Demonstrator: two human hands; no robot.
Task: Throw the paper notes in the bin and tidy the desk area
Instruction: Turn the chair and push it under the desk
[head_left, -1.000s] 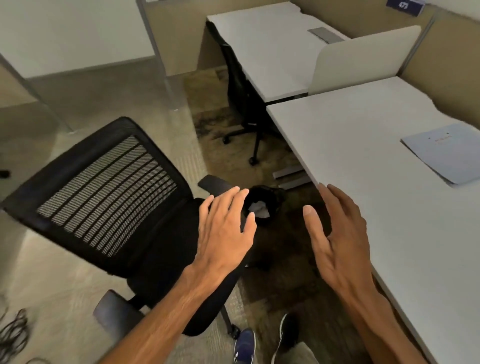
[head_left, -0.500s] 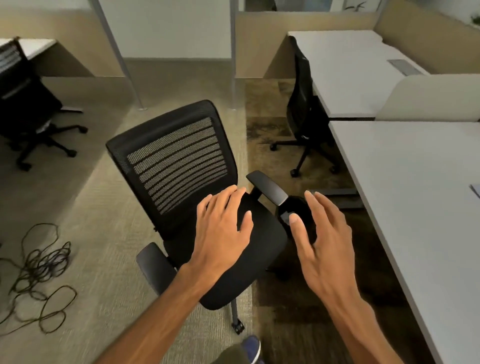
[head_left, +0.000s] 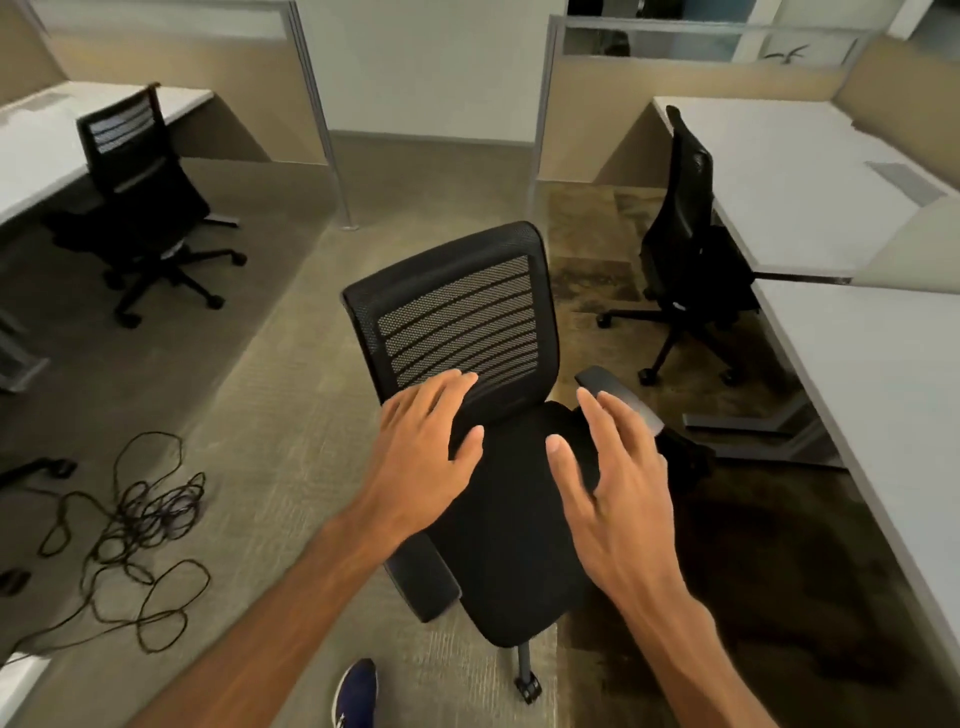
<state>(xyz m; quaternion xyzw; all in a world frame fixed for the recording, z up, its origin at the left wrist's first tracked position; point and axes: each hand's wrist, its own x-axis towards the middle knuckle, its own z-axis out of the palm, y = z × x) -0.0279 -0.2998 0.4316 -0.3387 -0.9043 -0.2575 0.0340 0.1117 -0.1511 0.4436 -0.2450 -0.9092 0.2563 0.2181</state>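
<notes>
Chair first: the black mesh-backed office chair (head_left: 467, 332) stands on castors in the aisle, left of the white desk (head_left: 883, 374). It should roll easily; I judge the stiff backrest rim the best hold. My left hand (head_left: 426, 457) and right hand (head_left: 613, 478) hover spread and empty

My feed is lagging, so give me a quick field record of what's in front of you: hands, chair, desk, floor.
left hand: open, fingers spread, over the chair's seat near the backrest base; contact unclear
right hand: open, empty, over the seat beside the right armrest
chair: black mesh-back, in the aisle, left of the desk, not tucked in
desk: white, at right; visible part bare
floor: tangled black cable at left
bin: not clearly visible
other chairs: one at far left, one at the far right desk
</notes>
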